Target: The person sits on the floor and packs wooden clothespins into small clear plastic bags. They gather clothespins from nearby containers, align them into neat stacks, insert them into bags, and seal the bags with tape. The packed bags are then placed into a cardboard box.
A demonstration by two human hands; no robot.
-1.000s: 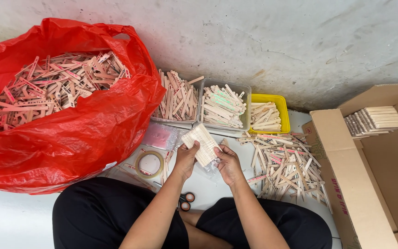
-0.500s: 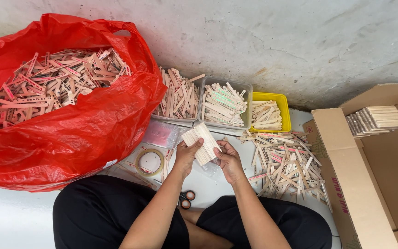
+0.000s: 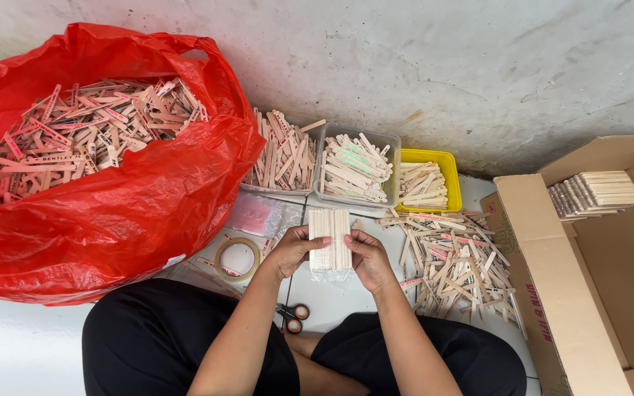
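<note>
We see a red bag heaped with wooden sticks at the left and an open cardboard box at the right, a stack of bundles inside it. Along the wall sit a clear tray and a yellow tray of sticks, with a loose pile on the floor. Our left hand and right hand grip a flat bundle of sticks from either side, fingers curled around its edges. Its long axis points away from us, toward the wall, above our lap. A tape roll lies just left, scissors below.
</note>
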